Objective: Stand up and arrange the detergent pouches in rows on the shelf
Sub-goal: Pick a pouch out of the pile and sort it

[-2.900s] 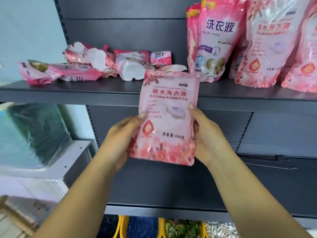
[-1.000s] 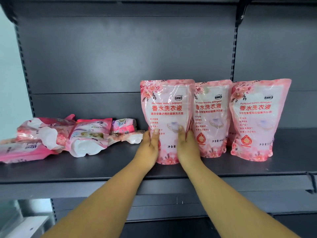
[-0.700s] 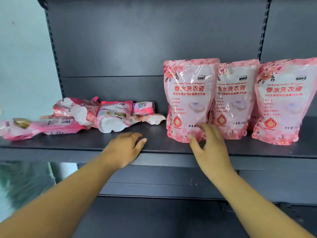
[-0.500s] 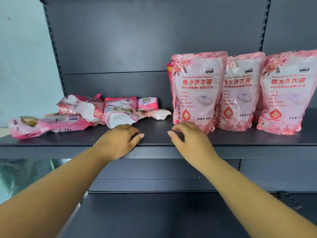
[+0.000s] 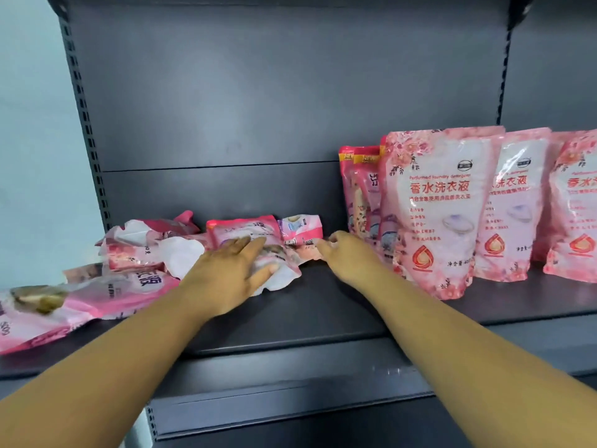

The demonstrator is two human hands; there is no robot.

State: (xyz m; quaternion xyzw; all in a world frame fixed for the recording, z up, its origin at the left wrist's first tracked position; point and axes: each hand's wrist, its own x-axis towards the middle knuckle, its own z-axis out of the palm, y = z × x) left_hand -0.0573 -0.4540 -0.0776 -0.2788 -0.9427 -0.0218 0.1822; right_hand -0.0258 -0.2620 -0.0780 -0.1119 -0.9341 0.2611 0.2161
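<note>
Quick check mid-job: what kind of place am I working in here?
Most likely a shop aisle or stockroom. It is a dark metal shelf with slotted uprights, the retail kind, and many identical pink detergent pouches stand faced in a row, with more lying in a pile waiting.

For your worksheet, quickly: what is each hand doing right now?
Left hand: open, fingers spread flat on a lying pouch, not gripping.
Right hand: fingers curled at the edge of another lying pouch; grip cannot be told.
</note>
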